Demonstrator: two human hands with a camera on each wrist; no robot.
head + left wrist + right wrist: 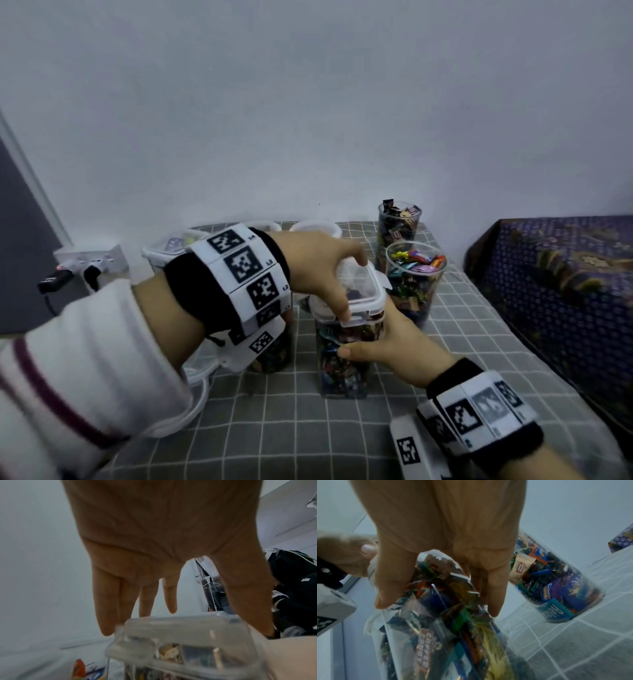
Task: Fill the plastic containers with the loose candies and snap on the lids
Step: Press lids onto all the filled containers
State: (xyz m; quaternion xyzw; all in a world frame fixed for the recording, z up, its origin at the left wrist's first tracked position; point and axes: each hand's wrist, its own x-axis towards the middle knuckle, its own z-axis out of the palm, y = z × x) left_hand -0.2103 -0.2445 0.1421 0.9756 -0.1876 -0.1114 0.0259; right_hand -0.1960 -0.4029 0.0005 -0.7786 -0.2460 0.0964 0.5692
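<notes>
A tall square clear container [342, 363] packed with wrapped candies stands on the grey checked cloth [308, 438]. Its clear lid [366, 291] with white latches sits tilted on top. My left hand [325, 274] spans the lid, thumb at the near edge and fingers over the far edge. From the left wrist, the fingers [109, 608] and thumb straddle the lid [180, 628]. My right hand [380, 342] grips the container's upper side, thumb across the front. The right wrist view shows that hand [445, 534] wrapped round the container [453, 622].
Two round open containers [414, 277] [399, 222] full of candies stand behind on the right. Another filled container [274, 353] sits under my left wrist. White lids and tubs [171, 246] lie at the back left. A purple patterned cloth [555, 284] borders the right.
</notes>
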